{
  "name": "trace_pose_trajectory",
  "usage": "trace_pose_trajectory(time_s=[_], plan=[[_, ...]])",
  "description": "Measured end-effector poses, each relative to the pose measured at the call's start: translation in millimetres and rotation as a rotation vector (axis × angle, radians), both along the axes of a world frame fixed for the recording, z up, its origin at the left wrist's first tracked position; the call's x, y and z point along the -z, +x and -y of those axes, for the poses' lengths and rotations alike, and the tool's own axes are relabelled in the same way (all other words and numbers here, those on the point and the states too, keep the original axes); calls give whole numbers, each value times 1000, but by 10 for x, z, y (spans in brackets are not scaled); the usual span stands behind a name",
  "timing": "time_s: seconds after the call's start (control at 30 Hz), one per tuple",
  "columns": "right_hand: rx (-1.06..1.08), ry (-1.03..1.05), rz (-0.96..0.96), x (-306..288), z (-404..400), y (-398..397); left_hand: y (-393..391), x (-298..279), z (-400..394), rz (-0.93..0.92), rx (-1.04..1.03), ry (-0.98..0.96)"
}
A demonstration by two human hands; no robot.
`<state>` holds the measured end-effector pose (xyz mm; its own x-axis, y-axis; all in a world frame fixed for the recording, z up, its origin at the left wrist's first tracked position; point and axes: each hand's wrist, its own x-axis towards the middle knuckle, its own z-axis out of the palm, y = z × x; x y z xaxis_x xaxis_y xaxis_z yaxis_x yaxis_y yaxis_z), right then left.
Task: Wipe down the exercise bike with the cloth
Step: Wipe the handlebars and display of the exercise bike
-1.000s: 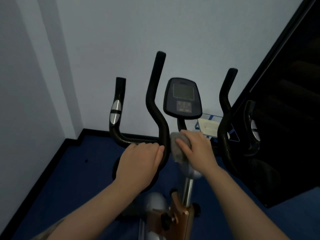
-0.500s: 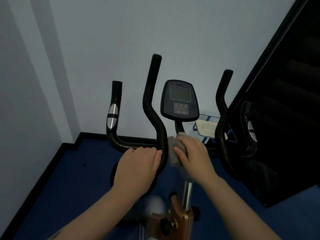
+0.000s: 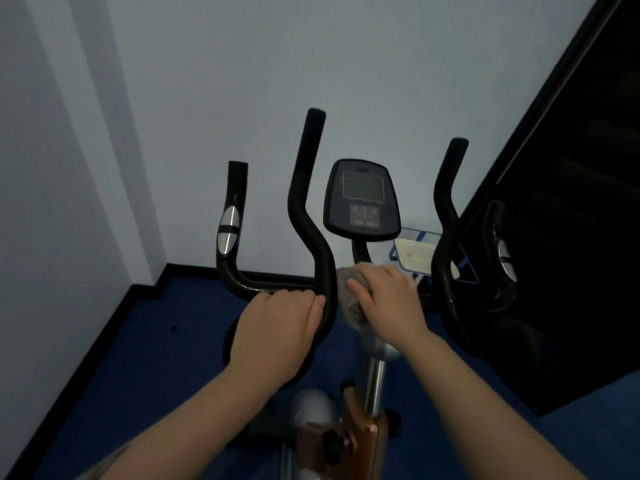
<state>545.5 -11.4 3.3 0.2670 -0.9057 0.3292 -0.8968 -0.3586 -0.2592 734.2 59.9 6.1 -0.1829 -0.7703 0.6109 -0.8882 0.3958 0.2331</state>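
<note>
The exercise bike stands in front of me with black curved handlebars [image 3: 306, 216] and a dark console [image 3: 362, 199] on a stem. My left hand [image 3: 277, 327] grips the handlebar's cross tube just left of the inner left bar. My right hand [image 3: 388, 303] holds a grey cloth [image 3: 348, 296] bunched against the centre of the handlebar below the console stem. The cloth shows only at the hand's left side. A chrome post [image 3: 375, 379] and a copper-coloured frame clamp [image 3: 360, 434] sit below.
A pale wall stands close behind the bike, with a corner at the left. A dark door or cabinet [image 3: 571, 237] fills the right. The floor is blue carpet [image 3: 156, 341]. A white and blue tray-like object [image 3: 415, 258] lies behind the right handlebar.
The hands keep their hold; my right hand with the cloth has shifted slightly along the handlebar centre. The view has tilted a little, so the bike sits lower in frame.
</note>
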Motion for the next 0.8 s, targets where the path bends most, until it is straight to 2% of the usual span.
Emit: trace_pose_trajectory(time_s=[0.17, 0.33, 0.47, 0.53, 0.63, 0.8], plan=[[-8, -29, 44, 170, -275, -34, -25, 52, -82, 77, 55, 16], [-15, 119, 102, -56, -45, 21, 5, 33, -20, 22, 24, 1], [75, -76, 79, 196, -378, 117, 18, 54, -73, 117, 72, 18], [84, -67, 22, 129, -245, 144, 23, 29, -28, 86, 45, -9], [112, 55, -37, -37, -33, 178, 3, 35, -21, 95, 22, -22], [40, -25, 70, 68, -322, 109, -31, 14, -120, 86, 41, 56]])
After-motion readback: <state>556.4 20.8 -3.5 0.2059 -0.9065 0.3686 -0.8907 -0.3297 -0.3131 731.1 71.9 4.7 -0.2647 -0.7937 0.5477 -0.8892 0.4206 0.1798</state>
